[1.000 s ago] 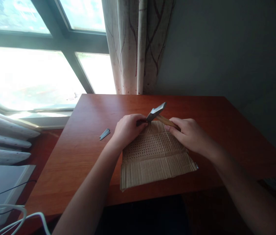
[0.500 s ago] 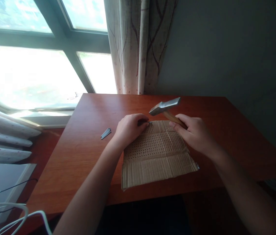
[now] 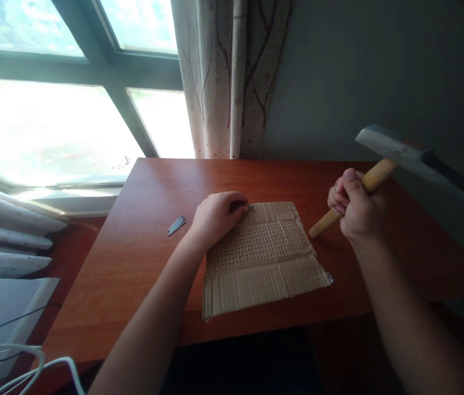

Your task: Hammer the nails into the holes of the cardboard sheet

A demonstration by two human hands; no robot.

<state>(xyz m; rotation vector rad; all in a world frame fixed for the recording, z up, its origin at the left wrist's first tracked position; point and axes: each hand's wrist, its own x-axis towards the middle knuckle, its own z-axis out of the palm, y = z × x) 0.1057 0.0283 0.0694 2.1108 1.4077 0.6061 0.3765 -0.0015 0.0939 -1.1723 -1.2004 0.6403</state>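
My right hand (image 3: 359, 206) is closed around the wooden handle of a hammer (image 3: 378, 176), raised to the right of the cardboard with its metal head up. At the far left corner of a flat piece of cardboard (image 3: 267, 277), my left hand (image 3: 218, 216) rests with thumb and fingers pinched. A small shiny nail (image 3: 251, 207) shows at those fingertips, mostly hidden by them. Rows of small holes cover the middle and far left part of the cardboard. Left of my left hand lies a small bunch of nails (image 3: 176, 225).
The brown wooden table (image 3: 133, 263) stands against a wall, with a window and a patterned curtain (image 3: 215, 82) behind it. White cables (image 3: 43, 356) loop at the lower left, past the table's edge.
My right hand has swung the hammer up and to the right, away from above the cardboard's far edge. My left hand has kept its place on the cardboard.
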